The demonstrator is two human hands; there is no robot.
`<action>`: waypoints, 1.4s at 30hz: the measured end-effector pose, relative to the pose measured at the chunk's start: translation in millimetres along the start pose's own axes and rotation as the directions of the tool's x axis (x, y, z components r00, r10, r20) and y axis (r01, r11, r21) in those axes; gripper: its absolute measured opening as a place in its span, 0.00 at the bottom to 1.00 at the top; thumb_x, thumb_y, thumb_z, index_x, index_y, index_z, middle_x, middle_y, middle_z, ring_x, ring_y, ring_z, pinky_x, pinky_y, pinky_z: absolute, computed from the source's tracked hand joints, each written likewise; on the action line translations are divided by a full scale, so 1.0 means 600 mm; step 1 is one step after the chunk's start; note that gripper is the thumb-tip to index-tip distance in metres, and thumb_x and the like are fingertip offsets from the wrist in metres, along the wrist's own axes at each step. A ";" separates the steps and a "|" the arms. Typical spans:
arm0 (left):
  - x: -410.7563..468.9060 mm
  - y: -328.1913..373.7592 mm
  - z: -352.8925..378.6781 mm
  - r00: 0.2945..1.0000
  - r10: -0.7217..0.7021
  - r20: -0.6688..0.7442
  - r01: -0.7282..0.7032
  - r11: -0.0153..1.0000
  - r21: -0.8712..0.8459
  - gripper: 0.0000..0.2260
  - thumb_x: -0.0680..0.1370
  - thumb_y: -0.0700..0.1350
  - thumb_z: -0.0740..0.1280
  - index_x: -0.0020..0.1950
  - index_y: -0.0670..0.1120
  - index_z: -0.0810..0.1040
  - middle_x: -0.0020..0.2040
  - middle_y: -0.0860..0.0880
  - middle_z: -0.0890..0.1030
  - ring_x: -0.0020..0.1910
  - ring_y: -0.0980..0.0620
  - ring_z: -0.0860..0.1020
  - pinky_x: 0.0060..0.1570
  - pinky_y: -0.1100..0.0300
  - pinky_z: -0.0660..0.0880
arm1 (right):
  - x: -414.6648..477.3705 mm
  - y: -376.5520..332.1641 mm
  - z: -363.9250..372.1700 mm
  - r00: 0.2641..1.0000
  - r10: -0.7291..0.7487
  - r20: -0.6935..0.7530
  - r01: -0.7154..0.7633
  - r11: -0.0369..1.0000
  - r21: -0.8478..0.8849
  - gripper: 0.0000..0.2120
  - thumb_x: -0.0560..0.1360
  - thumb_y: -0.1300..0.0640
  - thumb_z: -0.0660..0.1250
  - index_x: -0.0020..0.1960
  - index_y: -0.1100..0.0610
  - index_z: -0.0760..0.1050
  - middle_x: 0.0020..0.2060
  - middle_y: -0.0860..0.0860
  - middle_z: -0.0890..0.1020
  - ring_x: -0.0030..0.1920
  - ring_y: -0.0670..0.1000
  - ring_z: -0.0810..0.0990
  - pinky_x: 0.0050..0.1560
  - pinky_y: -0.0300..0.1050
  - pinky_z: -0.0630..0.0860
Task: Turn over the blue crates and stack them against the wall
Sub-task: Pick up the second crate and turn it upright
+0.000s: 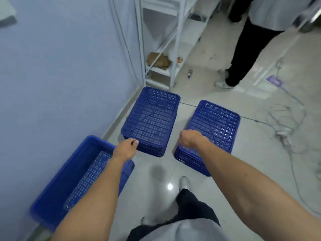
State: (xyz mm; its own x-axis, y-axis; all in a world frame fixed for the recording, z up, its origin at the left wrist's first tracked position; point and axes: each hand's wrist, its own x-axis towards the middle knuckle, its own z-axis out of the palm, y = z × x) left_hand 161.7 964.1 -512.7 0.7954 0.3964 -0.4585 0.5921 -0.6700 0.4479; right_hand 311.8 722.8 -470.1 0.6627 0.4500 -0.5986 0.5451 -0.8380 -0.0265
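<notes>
Three blue perforated crates stand on the floor. One upright crate lies against the wall at the lower left, partly under my left forearm. The middle crate and the right crate are upside down, bottoms up, side by side with a gap between them. My left hand is curled at the near left corner of the middle crate, its fingertips touching the corner. My right hand rests on the near left corner of the right crate, with its fingers bent over the edge and hidden.
The light blue wall runs along the left. A white metal shelf rack stands behind the crates. Another person's legs are at the back right. Cables and a power strip lie on the floor to the right. My shoe is below.
</notes>
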 end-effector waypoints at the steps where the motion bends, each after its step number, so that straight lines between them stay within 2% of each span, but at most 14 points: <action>1: 0.007 0.025 0.002 0.999 0.034 0.013 -0.034 0.999 0.026 0.17 0.83 0.56 0.54 0.58 0.48 0.77 0.59 0.44 0.82 0.56 0.42 0.78 0.57 0.49 0.74 | -0.017 0.032 -0.001 0.999 0.044 -0.018 -0.044 0.999 0.021 0.17 0.81 0.52 0.55 0.63 0.59 0.73 0.62 0.56 0.78 0.60 0.60 0.77 0.55 0.50 0.74; 3: 0.016 0.078 0.007 0.996 0.076 0.042 -0.079 0.994 0.073 0.19 0.83 0.56 0.54 0.64 0.47 0.76 0.63 0.43 0.80 0.60 0.40 0.77 0.60 0.49 0.73 | -0.048 0.093 0.002 0.989 0.140 -0.036 -0.138 0.988 0.068 0.16 0.80 0.53 0.56 0.63 0.59 0.74 0.62 0.58 0.79 0.59 0.60 0.78 0.53 0.50 0.73; 5: 0.022 0.140 0.022 0.990 0.123 0.072 -0.131 0.985 0.113 0.20 0.83 0.56 0.54 0.67 0.47 0.75 0.65 0.43 0.78 0.63 0.40 0.75 0.61 0.49 0.72 | -0.076 0.156 0.012 0.973 0.227 -0.047 -0.220 0.967 0.127 0.15 0.79 0.55 0.56 0.61 0.59 0.74 0.61 0.59 0.79 0.58 0.60 0.79 0.54 0.51 0.74; 9: 0.048 0.256 0.068 0.965 0.225 0.138 -0.243 0.961 0.130 0.19 0.83 0.56 0.54 0.64 0.47 0.76 0.63 0.44 0.80 0.61 0.40 0.77 0.58 0.49 0.72 | -0.119 0.265 0.035 0.936 0.353 -0.017 -0.339 0.910 0.237 0.17 0.79 0.56 0.55 0.63 0.59 0.74 0.63 0.59 0.78 0.60 0.60 0.78 0.59 0.51 0.74; 13: 0.079 0.374 0.138 0.941 0.257 0.221 -0.291 0.947 0.137 0.19 0.83 0.56 0.54 0.65 0.48 0.76 0.63 0.44 0.80 0.60 0.41 0.77 0.56 0.51 0.72 | -0.133 0.375 0.075 0.924 0.380 0.054 -0.380 0.886 0.266 0.16 0.77 0.54 0.56 0.62 0.57 0.73 0.60 0.56 0.80 0.57 0.58 0.79 0.52 0.48 0.73; 17: 0.108 0.484 0.216 0.933 0.233 0.273 -0.281 0.948 0.152 0.14 0.84 0.54 0.53 0.53 0.49 0.75 0.61 0.42 0.80 0.52 0.44 0.76 0.55 0.50 0.72 | -0.116 0.497 0.125 0.917 0.379 0.127 -0.400 0.863 0.310 0.17 0.78 0.52 0.56 0.63 0.54 0.74 0.59 0.53 0.81 0.55 0.56 0.79 0.50 0.47 0.74; 20: 0.134 0.556 0.274 0.933 0.183 0.310 -0.252 0.947 0.199 0.18 0.84 0.56 0.53 0.66 0.50 0.75 0.64 0.44 0.79 0.59 0.42 0.77 0.56 0.51 0.72 | -0.107 0.587 0.151 0.914 0.369 0.167 -0.405 0.843 0.355 0.19 0.81 0.52 0.54 0.68 0.56 0.71 0.64 0.56 0.77 0.62 0.57 0.77 0.57 0.48 0.72; 23: 0.158 0.604 0.313 0.928 0.148 0.342 -0.237 0.943 0.235 0.21 0.83 0.57 0.53 0.70 0.49 0.73 0.64 0.45 0.79 0.61 0.43 0.77 0.58 0.51 0.73 | -0.095 0.654 0.186 0.903 0.382 0.198 -0.430 0.807 0.405 0.20 0.81 0.52 0.54 0.69 0.57 0.70 0.65 0.58 0.76 0.64 0.58 0.75 0.61 0.48 0.71; 25: 0.179 0.624 0.334 0.926 0.117 0.359 -0.221 0.939 0.265 0.21 0.83 0.58 0.53 0.70 0.50 0.73 0.64 0.44 0.79 0.61 0.43 0.77 0.58 0.50 0.74 | -0.083 0.692 0.208 0.893 0.384 0.235 -0.449 0.788 0.421 0.19 0.81 0.53 0.54 0.68 0.57 0.70 0.65 0.57 0.76 0.63 0.58 0.75 0.61 0.48 0.71; 28: 0.207 0.645 0.353 0.930 0.121 0.348 -0.227 0.932 0.281 0.20 0.83 0.57 0.53 0.68 0.50 0.74 0.59 0.46 0.81 0.56 0.45 0.79 0.54 0.52 0.75 | -0.065 0.724 0.230 0.886 0.371 0.278 -0.462 0.761 0.456 0.19 0.81 0.52 0.54 0.69 0.59 0.68 0.65 0.57 0.76 0.63 0.58 0.75 0.61 0.47 0.71; 30: 0.229 0.655 0.362 0.939 0.163 0.303 -0.247 0.932 0.265 0.18 0.84 0.55 0.54 0.64 0.49 0.76 0.52 0.48 0.83 0.49 0.47 0.79 0.49 0.54 0.74 | -0.045 0.734 0.244 0.879 0.367 0.305 -0.476 0.726 0.497 0.20 0.81 0.52 0.54 0.71 0.60 0.65 0.66 0.58 0.75 0.63 0.58 0.76 0.62 0.47 0.72; 33: 0.268 0.660 0.374 0.943 0.189 0.275 -0.266 0.923 0.279 0.17 0.84 0.53 0.53 0.57 0.46 0.78 0.43 0.51 0.79 0.41 0.50 0.75 0.43 0.55 0.70 | -0.011 0.732 0.267 0.874 0.358 0.328 -0.484 0.689 0.539 0.21 0.81 0.52 0.54 0.70 0.61 0.64 0.63 0.58 0.76 0.61 0.58 0.77 0.59 0.47 0.73; 38: 0.367 0.626 0.427 0.915 0.163 0.369 -0.298 0.889 0.346 0.20 0.84 0.56 0.51 0.51 0.44 0.75 0.44 0.47 0.79 0.41 0.47 0.76 0.45 0.51 0.74 | 0.064 0.720 0.325 0.852 0.338 0.400 -0.518 0.654 0.551 0.19 0.81 0.51 0.55 0.66 0.61 0.67 0.62 0.58 0.77 0.60 0.58 0.77 0.58 0.47 0.72; 42: 0.441 0.577 0.498 0.821 0.101 0.561 -0.400 0.803 0.442 0.21 0.84 0.58 0.51 0.61 0.44 0.74 0.56 0.42 0.80 0.52 0.41 0.78 0.48 0.52 0.73 | 0.149 0.719 0.368 0.804 0.379 0.458 -0.594 0.553 0.585 0.20 0.81 0.50 0.55 0.67 0.62 0.68 0.64 0.60 0.75 0.62 0.59 0.76 0.55 0.47 0.71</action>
State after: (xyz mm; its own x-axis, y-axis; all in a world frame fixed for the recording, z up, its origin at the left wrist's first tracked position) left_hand 538.3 649.4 -708.1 0.6402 -0.0941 -0.7624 0.0993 -0.9740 0.2036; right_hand 493.1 333.3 -711.7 0.5040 -0.0968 -0.8583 -0.3922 -0.9110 -0.1276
